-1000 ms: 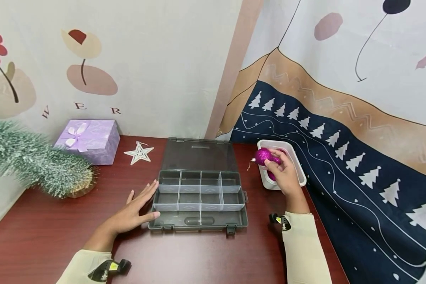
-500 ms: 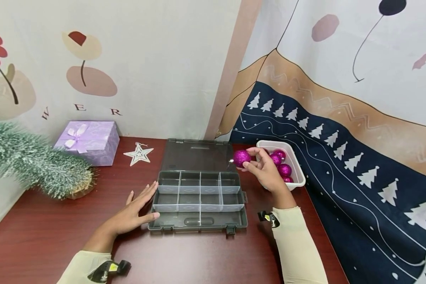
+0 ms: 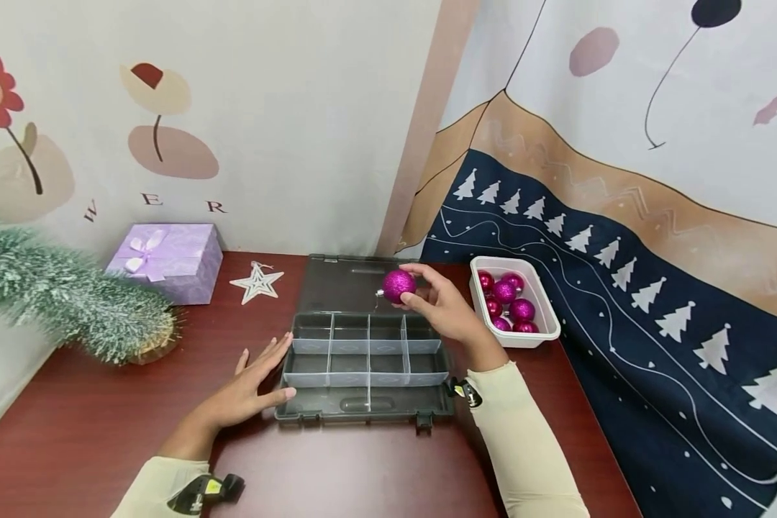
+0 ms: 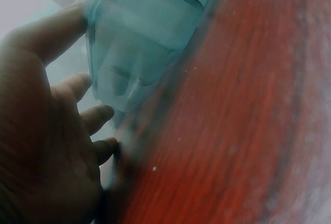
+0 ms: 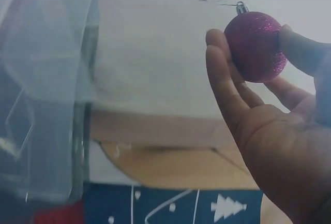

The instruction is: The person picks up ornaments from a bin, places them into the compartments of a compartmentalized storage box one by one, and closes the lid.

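At far left I note a frosted green artificial tree (image 3: 80,306), then a lilac gift box (image 3: 191,262) with ribbon bow and a white star-shaped ornament (image 3: 257,284). The left hand (image 3: 242,392), fingers straight and spread, touches the left edge of an open, divided, grey translucent plastic case (image 3: 324,399). Above its laid-back lid (image 3: 339,288), a glittery magenta ball (image 3: 398,285) is pinched in the right hand (image 3: 447,308). Rightmost, a white plastic tub (image 3: 544,316) contains more shiny balls (image 3: 521,310).

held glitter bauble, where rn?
Head view, centre: the magenta glitter bauble is pinched in the right hand, seen against the organizer's open lid, left of the white tub.
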`<state>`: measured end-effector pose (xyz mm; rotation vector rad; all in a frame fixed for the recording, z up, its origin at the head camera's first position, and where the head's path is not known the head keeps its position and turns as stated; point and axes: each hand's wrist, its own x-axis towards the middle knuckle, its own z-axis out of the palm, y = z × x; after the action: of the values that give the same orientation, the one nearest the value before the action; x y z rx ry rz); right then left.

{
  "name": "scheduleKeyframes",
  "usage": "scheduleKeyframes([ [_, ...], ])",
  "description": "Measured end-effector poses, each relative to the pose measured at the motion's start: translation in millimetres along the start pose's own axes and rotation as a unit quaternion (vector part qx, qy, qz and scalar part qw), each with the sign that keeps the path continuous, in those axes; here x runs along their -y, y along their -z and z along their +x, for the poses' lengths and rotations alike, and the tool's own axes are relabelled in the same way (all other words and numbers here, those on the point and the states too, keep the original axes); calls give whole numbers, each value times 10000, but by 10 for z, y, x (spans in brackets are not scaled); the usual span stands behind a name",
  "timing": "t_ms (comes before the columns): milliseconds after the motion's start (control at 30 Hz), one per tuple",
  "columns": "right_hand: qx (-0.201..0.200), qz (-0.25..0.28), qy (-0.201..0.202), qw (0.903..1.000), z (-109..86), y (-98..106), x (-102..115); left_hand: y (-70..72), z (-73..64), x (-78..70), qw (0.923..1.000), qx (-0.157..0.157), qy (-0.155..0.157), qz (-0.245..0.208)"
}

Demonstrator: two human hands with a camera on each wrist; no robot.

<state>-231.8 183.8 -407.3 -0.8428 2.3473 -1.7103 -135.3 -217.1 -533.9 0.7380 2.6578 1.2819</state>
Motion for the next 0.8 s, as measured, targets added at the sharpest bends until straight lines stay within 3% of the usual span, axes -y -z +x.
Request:
scheduleKeyframes([
  [367,243,-765,594,9950,309,-306,71,21,23,0,10000,3,-45,-55],
  [800,470,-1217,298,9910,409,-691,-69,5,24,-6,10000,-9,-71,-33],
])
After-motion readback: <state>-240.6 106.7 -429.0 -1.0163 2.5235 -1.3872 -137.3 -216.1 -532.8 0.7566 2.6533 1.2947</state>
